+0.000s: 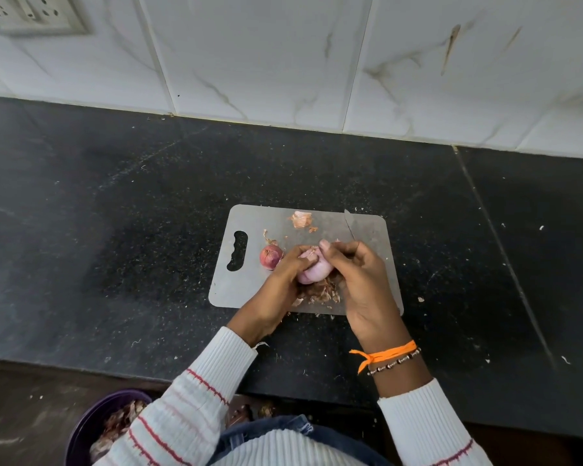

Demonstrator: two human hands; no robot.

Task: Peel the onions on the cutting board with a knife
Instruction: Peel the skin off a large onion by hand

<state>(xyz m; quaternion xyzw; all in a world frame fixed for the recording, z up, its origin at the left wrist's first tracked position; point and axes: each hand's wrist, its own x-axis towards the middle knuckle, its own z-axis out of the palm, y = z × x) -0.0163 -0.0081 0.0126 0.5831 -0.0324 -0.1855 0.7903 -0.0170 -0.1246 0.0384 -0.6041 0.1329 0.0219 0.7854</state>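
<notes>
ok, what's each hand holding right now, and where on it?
Left hand grips the pale, mostly peeled onion on its left side. Right hand holds the knife by its hidden handle, thumb on the onion's top.

A pale pink, mostly peeled onion sat above the near middle of the grey cutting board, gripped between two hands, a tuft of dry skin at its far end; a second onion, dark red and unpeeled, lay on the board just to its left, near the handle slot; the knife had its blade pointing away toward the far right edge of the board, its handle hidden; papery peelings were heaped under the held onion, and another scrap lay by the far edge.
</notes>
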